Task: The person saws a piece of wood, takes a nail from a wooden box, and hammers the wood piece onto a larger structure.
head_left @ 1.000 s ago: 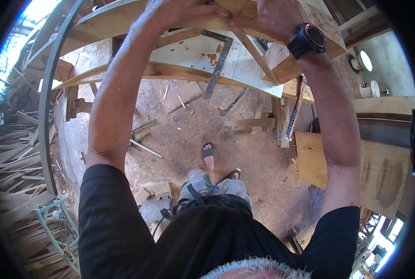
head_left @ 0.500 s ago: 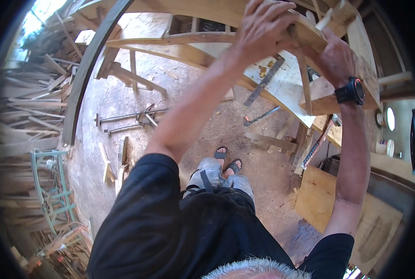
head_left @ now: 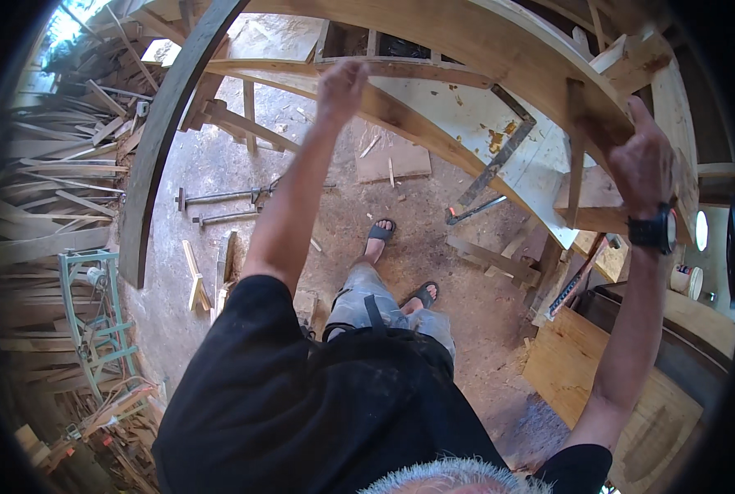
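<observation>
My right hand (head_left: 643,165), with a dark watch on its wrist, is closed around the near right end of a long wooden plank (head_left: 483,41); the thumb points up. The plank runs across the far side toward the upper left. My left hand (head_left: 340,95) is raised apart from it, over the edge of a wooden frame. Its fingers are curled, and what they hold, if anything, is hidden. Between the hands, a dark metal square (head_left: 493,169) rests on a white panel (head_left: 433,100) with yellowish stains.
A grey beam (head_left: 158,148) curves down my left side. Bar clamps (head_left: 219,198) and wood offcuts (head_left: 193,276) lie on the floor. Stacked timber (head_left: 55,198) and a green metal stand (head_left: 96,321) stand at the left. A plywood sheet (head_left: 573,354) leans at the right.
My left hand has left the plank and moved left, its fingers now curled. The right hand has shifted slightly right and nearer, still on the plank. My feet have stepped apart.
</observation>
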The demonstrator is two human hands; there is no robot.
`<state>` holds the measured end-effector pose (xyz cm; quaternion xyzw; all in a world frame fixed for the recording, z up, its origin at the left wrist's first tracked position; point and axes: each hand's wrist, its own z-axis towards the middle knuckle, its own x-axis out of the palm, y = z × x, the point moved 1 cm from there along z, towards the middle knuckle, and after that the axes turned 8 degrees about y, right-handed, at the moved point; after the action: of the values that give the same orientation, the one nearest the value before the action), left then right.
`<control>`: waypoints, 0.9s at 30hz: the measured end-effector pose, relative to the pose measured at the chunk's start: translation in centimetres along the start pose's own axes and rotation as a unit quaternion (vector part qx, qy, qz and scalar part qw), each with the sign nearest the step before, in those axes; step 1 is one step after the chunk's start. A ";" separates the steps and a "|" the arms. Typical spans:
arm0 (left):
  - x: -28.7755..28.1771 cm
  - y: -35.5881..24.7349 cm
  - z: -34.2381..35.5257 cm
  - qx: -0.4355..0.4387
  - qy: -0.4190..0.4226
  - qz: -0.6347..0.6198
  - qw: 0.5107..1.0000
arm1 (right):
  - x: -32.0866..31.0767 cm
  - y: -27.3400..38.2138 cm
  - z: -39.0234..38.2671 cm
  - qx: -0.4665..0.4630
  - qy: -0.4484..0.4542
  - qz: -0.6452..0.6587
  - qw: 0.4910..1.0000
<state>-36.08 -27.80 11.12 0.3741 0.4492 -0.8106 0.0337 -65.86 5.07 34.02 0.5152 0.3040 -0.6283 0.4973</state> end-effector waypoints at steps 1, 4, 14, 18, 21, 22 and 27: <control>-0.7 1.9 2.1 0.015 -0.015 0.017 1.000 | 0.0 0.1 -0.1 -0.013 -0.003 -0.009 1.000; -1.7 6.9 8.5 0.006 0.016 0.142 0.990 | -0.1 0.0 -0.3 0.011 0.008 -0.038 0.999; 4.2 11.4 18.3 0.114 0.115 0.394 0.905 | 0.4 -1.5 -1.0 -0.053 -0.036 -0.102 0.993; 4.8 10.0 19.8 0.098 0.146 0.391 0.903 | 0.4 -0.5 -0.8 -0.051 -0.013 -0.055 0.997; 4.8 8.6 19.9 0.090 0.151 0.382 0.907 | 0.0 1.1 -0.5 0.029 -0.059 0.065 0.996; 4.7 8.3 19.7 0.088 0.152 0.377 0.910 | -0.2 1.7 -0.4 0.044 -0.070 0.076 0.994; 3.2 7.7 18.0 0.084 0.143 0.320 0.933 | -1.0 3.8 -0.5 0.046 -0.079 -0.042 0.995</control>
<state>-45.74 -45.07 9.41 0.6117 0.2354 -0.7295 0.1953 -62.11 4.58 35.29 0.4730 0.2557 -0.7009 0.4686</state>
